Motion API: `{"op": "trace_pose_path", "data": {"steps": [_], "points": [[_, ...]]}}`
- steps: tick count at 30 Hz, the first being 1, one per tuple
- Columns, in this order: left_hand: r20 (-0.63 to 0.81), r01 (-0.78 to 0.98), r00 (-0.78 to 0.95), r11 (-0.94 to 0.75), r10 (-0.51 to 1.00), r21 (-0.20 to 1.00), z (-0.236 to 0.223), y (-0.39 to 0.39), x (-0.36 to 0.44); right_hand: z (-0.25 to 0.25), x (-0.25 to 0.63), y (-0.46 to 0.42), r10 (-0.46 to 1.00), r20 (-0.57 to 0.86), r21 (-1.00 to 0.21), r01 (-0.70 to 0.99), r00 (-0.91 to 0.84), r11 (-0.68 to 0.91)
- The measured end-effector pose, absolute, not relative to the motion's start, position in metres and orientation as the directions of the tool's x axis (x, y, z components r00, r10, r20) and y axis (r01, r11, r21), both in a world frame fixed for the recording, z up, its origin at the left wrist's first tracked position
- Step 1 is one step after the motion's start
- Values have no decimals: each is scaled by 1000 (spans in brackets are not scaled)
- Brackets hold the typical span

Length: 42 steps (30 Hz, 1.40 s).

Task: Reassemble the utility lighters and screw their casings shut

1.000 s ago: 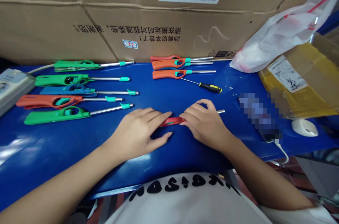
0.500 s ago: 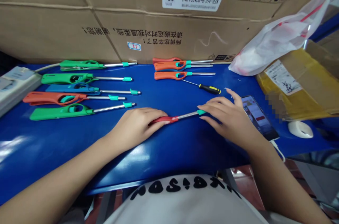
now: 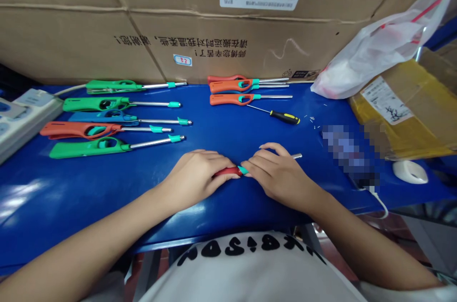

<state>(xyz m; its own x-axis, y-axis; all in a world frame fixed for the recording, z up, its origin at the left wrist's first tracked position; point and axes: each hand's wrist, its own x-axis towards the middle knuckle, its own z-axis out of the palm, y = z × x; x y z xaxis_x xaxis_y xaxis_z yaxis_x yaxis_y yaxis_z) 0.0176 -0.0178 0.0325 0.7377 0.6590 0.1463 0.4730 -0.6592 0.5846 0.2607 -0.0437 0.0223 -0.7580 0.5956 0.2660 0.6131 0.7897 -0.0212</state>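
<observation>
My left hand (image 3: 200, 173) is closed round the red handle of a long-necked lighter (image 3: 230, 170), covering most of the handle. The fingers of my right hand (image 3: 278, 169) pinch a teal collar (image 3: 243, 170) where the neck meets the handle. Past my right hand the metal tip of the neck sticks out; the rest of the neck is hidden under that hand. To the left lie several other lighters, such as a green lighter (image 3: 93, 147), a red lighter (image 3: 82, 130) and a blue lighter (image 3: 102, 117).
Orange lighters (image 3: 228, 99) lie by the tall cardboard box (image 3: 185, 31). A yellow-black screwdriver (image 3: 284, 117) rests near small white slivers (image 3: 312, 119). At right are a blurred-out phone, a white mouse (image 3: 410, 172), a taped parcel (image 3: 421, 116) and a plastic bag (image 3: 357, 64). A power strip (image 3: 32, 114) lies far left.
My right hand has moved left along the neck, and the teal collar has slid from near the tip to beside the red handle. My left hand keeps its grip. White slivers now lie beside the screwdriver.
</observation>
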Motion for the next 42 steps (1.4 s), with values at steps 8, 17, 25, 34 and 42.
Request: {"op": "trace_pose_path", "data": {"steps": [8, 17, 25, 34, 42], "points": [[160, 458, 742, -667, 651, 588, 35, -21, 18, 22, 259, -50, 568, 372, -69, 589, -734, 805], [131, 453, 742, -636, 657, 624, 35, -20, 18, 16, 256, -53, 546, 440, -129, 551, -713, 824], [306, 505, 696, -746, 649, 434, 35, -22, 20, 28, 253, -43, 583, 434, -76, 617, -687, 783], [328, 572, 650, -726, 685, 382, 27, -6, 4, 27, 280, -22, 729, 372, -231, 704, -574, 672], [408, 449, 653, -760, 638, 470, 15, -2, 2, 17, 289, -23, 720, 388, -285, 668, -576, 688]]}}
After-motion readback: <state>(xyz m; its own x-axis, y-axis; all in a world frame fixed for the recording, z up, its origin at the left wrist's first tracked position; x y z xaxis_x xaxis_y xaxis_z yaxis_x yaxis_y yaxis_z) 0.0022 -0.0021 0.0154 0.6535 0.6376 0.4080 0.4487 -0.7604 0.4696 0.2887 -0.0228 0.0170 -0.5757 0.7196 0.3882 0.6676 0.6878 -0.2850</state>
